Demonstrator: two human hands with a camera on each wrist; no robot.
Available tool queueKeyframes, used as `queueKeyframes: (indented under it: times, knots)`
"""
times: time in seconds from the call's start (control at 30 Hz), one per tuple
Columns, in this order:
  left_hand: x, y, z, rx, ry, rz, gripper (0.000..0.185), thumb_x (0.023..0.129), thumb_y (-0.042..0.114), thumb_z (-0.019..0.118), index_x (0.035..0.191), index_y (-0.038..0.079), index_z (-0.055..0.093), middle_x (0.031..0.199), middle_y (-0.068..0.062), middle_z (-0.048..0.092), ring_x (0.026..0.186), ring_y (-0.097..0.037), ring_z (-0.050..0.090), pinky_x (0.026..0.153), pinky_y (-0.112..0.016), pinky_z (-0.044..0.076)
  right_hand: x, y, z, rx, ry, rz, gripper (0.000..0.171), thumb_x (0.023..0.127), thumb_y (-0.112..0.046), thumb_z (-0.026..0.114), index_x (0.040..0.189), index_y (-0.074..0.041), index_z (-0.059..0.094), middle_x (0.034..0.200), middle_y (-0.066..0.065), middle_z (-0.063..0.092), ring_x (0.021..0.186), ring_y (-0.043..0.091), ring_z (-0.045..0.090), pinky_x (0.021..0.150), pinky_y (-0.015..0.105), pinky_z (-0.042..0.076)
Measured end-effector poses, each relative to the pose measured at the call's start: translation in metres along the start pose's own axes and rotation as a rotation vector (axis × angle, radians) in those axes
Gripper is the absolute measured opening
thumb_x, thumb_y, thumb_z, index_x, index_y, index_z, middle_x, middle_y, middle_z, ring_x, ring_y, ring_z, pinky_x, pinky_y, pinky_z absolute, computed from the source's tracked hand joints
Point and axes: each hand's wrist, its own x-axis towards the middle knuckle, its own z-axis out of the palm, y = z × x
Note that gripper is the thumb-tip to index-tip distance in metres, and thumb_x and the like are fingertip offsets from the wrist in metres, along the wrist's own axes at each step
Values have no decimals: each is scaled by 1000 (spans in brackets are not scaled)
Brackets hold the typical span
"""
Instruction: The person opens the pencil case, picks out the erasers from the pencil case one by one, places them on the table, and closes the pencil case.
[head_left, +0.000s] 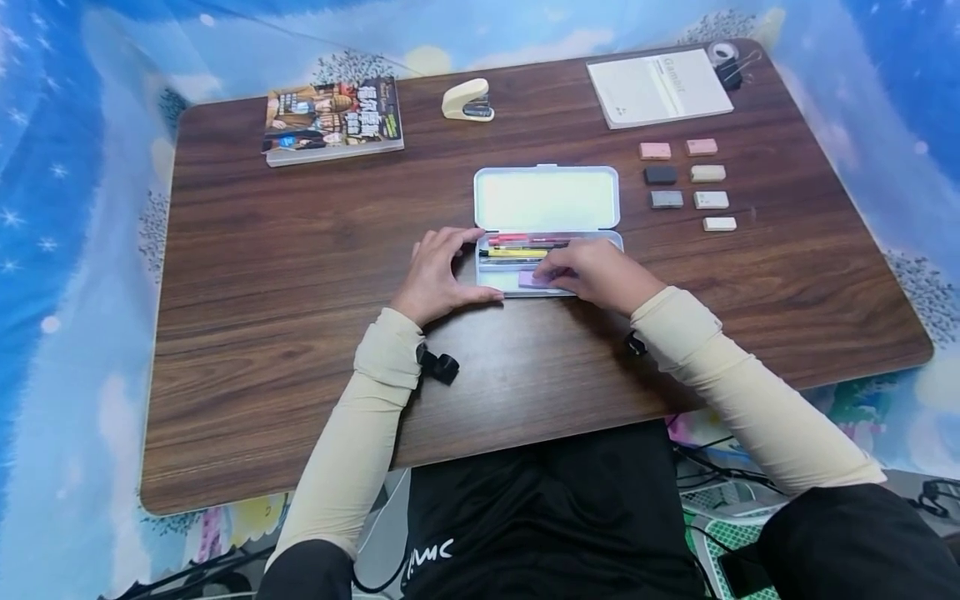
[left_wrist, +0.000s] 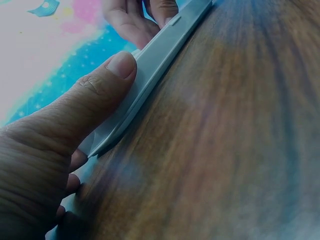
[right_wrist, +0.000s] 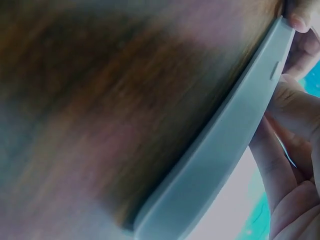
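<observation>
Our right hand pinches a small lilac rectangular eraser inside the open pale-grey plastic pencil case. Our left hand, thumb pressed on the near rim, fingers spread, steadies the case's left end on the dark wood-grain surface. Pens lie just behind the eraser.

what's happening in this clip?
A person sits at a wooden table with an open pencil case in front of them. The left hand steadies the case's left end, thumb on its front edge. The right hand holds a purple eraser over the tray, beside the pens. More erasers lie in rows to the right.
</observation>
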Motion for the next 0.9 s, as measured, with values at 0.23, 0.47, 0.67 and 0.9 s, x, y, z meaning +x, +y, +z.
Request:
queueKeyframes:
  times: [0.23,0.47,0.67,0.9]
  knots:
    - [-1,-1,-1,-2,-2,2,101,68,49,99,151,10,56,143,-12,59,124,-31,49,105,-48,34,5,2,-2,14,-27,-27,21,94,-2,79,114,-8,80,110,8,79,101,22,74,90,42,58]
    - [0,1,-1,0,0,0,101,68,46,100,151,11,56,143,-11,60,124,-30,50,104,-48,35,0,12,-2,86,45,-95,26,91,1,80,115,-8,79,110,8,78,95,20,73,86,40,59]
    - [0,1,0,-8,-6,4,101,69,47,100,152,10,55,143,-13,59,125,-31,49,105,-48,34,-15,30,-8,199,227,-29,24,90,4,79,111,-8,79,104,4,79,94,16,74,86,31,58]
    - [0,-1,-1,-6,-4,0,100,69,47,99,152,11,55,144,-12,58,125,-30,48,106,-49,34,-50,71,-30,448,400,221,21,91,8,75,112,4,76,107,21,76,90,0,70,81,14,54]
